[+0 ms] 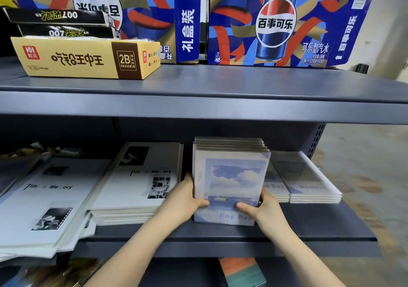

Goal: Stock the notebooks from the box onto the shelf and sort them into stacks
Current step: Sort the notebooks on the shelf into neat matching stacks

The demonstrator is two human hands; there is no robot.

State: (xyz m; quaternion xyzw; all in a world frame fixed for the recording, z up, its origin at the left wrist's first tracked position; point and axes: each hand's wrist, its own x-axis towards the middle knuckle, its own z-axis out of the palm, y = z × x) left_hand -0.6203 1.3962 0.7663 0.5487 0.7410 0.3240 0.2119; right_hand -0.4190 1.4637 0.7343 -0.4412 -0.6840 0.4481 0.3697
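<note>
Sky-cover notebooks point(231, 176) (wrapped bundle) tilted on shelf point(309, 224).

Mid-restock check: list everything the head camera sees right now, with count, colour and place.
Pepsi cartons: two, blue and red, back of upper shelf.
eraser box: one, yellow and brown, upper shelf left.
black boxes: two, black, stacked behind eraser box.
Time & Memory stacks: two, white, lower shelf left.
sky-cover bundle: one, pale blue, lower shelf middle.
fine Day stack: one, pale, partly hidden behind bundle.
Moment stack: one, grey-white, lower shelf right.
left hand: one, grips bundle's left edge.
right hand: one, grips bundle's right edge.
</note>
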